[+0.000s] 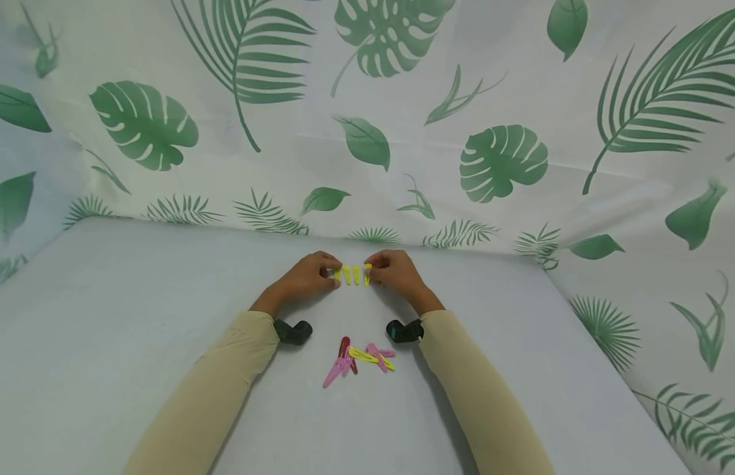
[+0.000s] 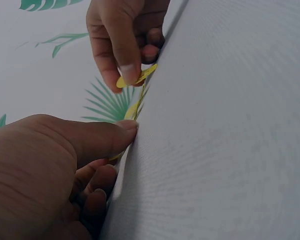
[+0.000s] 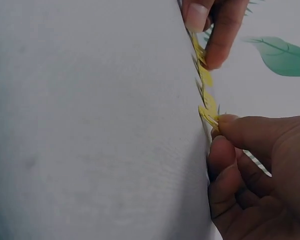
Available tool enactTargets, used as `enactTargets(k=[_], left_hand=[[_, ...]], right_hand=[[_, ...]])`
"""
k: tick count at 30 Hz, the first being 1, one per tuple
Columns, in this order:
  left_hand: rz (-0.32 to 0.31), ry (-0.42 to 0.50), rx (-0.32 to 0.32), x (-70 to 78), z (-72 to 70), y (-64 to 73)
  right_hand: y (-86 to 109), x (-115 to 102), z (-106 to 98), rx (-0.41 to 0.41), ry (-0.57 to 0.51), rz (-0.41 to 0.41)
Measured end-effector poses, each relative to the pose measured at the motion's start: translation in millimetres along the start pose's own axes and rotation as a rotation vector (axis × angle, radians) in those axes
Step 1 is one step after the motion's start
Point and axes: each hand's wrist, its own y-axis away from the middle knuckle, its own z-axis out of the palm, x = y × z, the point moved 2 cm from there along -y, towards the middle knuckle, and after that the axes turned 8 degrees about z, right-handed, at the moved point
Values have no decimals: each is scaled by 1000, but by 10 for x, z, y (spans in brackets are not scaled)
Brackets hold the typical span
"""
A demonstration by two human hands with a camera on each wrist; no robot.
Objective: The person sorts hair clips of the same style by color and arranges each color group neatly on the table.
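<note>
"Yellow hair clips are seen on the counter; how are they set out?"

"4 are lined up side by side in a row, toward the far edge, between the 2 hands."

"And how are the fingers placed?"

"By the fingers of the left hand, the left-end clip is held, thumb at the near tip, forefinger at the far one. By the fingers of the right hand, the right-end clip is pinched and tilted; whether the counter is touched by it cannot be told. The 2 middle clips are set slightly apart."

"What is found nearer the person?"

"Pink, red and yellow clips are heaped in a loose pile between the forearms. Both arms are covered by beige sleeves, and a black device is worn at each wrist."
</note>
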Motion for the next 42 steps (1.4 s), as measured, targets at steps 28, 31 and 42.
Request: enactTargets(k=[28,31,42], left_hand=[[4,-22,-5,-2,9,-6],[6,-17,-6,-6,5,-6],[-6,-16,0,-18,15,-17]], right_hand=[[45,-54,-11,-12,112,78],[76,-69,-16,-36,105,69],[98,-50,-36,-19,103,65]])
